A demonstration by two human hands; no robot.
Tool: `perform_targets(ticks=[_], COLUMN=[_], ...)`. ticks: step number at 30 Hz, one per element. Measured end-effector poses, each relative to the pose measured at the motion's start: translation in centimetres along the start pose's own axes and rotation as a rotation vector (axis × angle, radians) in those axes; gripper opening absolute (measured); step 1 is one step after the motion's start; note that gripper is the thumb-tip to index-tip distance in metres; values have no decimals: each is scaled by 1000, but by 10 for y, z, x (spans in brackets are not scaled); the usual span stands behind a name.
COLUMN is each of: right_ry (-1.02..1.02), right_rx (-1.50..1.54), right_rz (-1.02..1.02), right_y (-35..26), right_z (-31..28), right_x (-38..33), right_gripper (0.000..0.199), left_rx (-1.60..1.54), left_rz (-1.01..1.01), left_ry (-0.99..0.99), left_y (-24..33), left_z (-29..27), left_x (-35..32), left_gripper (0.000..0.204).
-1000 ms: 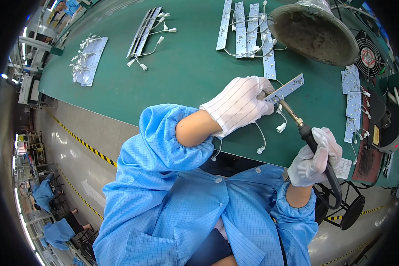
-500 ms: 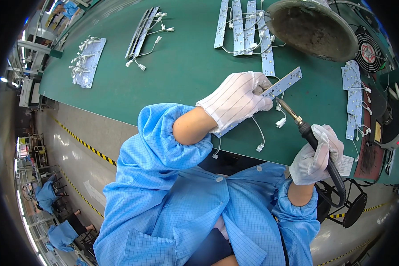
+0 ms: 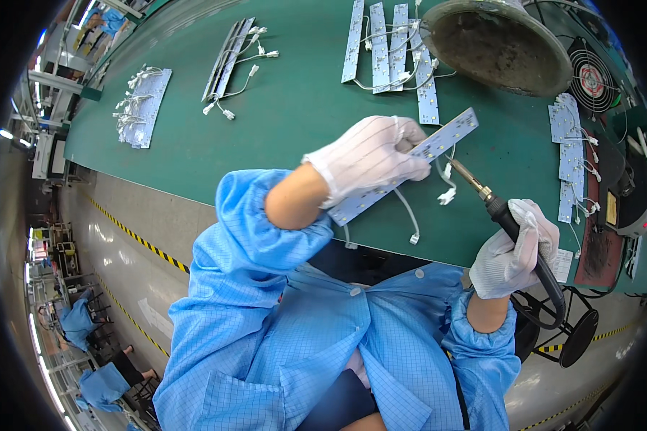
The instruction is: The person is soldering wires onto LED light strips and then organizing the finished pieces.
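My left hand (image 3: 370,159), in a white striped glove, grips a long narrow LED circuit board (image 3: 447,136) held aslant above the green table. Small yellow LEDs dot its pale face, and white wires with connectors (image 3: 447,195) dangle from it; my glove hides its middle. A soldering iron (image 3: 497,207) is in my gloved right hand (image 3: 514,253), closed around its black handle. The iron's metal tip points up and left at the board's lower edge, beside a wire, with what looks like a small gap between tip and board.
Several wired LED boards (image 3: 379,54) lie at the back beneath a flared metal hood (image 3: 497,50). More boards lie in a bundle (image 3: 230,61), at the far left (image 3: 145,108) and on the right (image 3: 569,154). A round fan (image 3: 593,80) stands at the far right, near a reddish mat (image 3: 598,255).
My left hand has shifted a little left with the board, turning its LED face more into view. The soldering iron has hardly moved, so the board is now farther from its tip.
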State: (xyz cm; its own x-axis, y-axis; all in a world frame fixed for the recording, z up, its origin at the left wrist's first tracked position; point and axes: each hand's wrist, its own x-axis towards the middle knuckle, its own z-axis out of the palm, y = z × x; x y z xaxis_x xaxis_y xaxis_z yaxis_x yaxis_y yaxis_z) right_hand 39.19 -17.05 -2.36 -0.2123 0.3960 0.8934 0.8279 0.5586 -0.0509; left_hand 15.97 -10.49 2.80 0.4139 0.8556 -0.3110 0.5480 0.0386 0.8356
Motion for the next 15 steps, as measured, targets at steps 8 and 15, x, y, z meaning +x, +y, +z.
perform_targets(ticks=[8, 15], right_ry=[28, -22], right_rx=[-84, -199], right_rz=[52, 49], right_y=[-2, -5], right_z=[0, -3], right_x=[2, 8], right_gripper=[36, 32], left_rx=[752, 793], left_rz=[48, 4], left_ry=[86, 370], left_y=[13, 14], left_z=[-22, 0], left_x=[-22, 0], left_gripper=[53, 44])
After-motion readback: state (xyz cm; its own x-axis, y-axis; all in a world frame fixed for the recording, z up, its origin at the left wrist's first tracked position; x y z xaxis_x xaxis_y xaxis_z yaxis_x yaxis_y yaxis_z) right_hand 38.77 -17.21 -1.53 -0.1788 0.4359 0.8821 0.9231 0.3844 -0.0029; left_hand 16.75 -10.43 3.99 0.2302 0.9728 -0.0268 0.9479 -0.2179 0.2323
